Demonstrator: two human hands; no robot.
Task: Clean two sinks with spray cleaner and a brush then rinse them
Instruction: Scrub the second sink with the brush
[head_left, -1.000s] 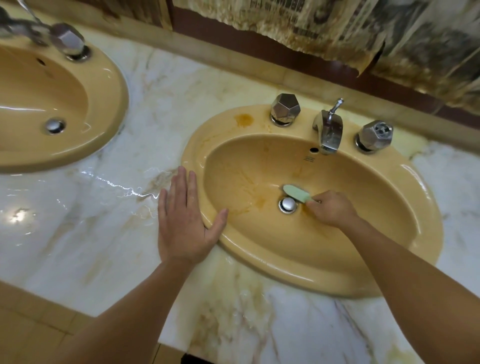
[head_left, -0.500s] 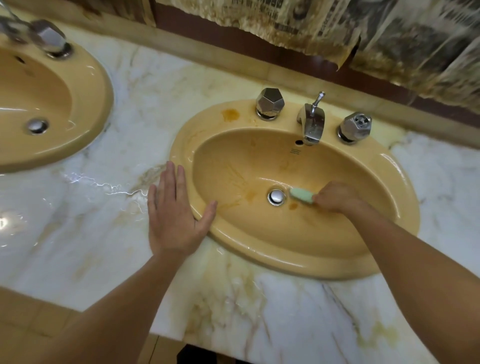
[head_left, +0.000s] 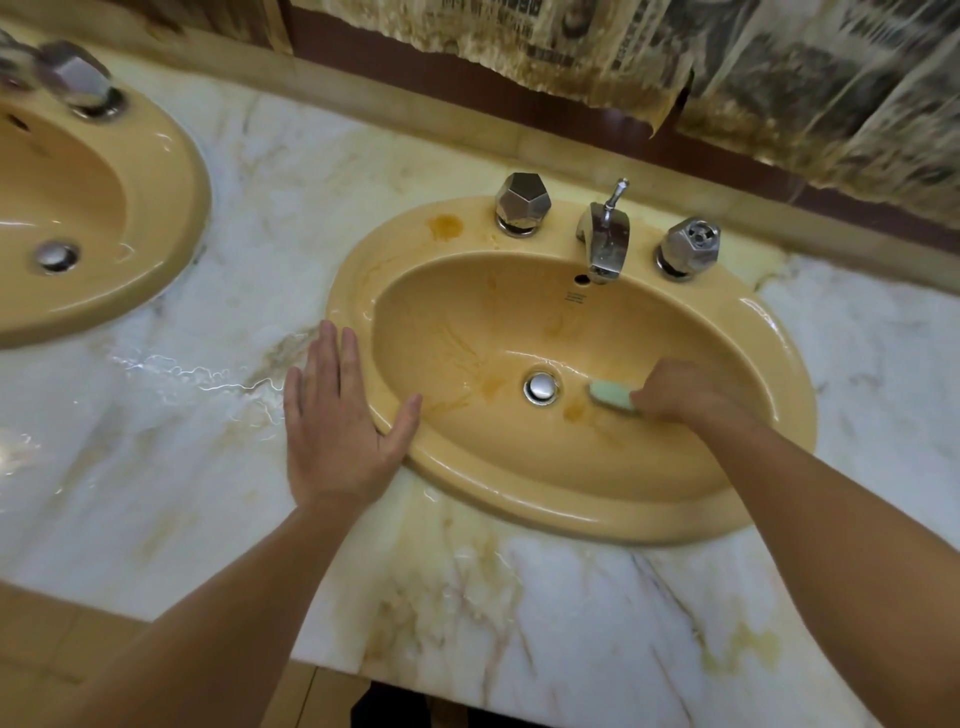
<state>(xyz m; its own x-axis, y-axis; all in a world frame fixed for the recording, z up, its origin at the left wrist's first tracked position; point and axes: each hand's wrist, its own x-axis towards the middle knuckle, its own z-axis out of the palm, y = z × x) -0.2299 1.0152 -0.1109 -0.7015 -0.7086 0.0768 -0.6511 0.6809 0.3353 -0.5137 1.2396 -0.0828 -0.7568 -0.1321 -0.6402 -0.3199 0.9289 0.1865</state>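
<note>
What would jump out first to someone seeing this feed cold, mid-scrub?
The yellow sink in the middle, streaked with orange stains around its drain. In its bowl the right hand grips a pale green brush just right of the drain, while the left hand lies flat on the wet marble counter, thumb over the sink's left rim. A second yellow sink sits at far left.

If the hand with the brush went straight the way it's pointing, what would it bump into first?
Probably the metal drain plug: the right hand aims its brush at it, with only bare sink between them.
</note>
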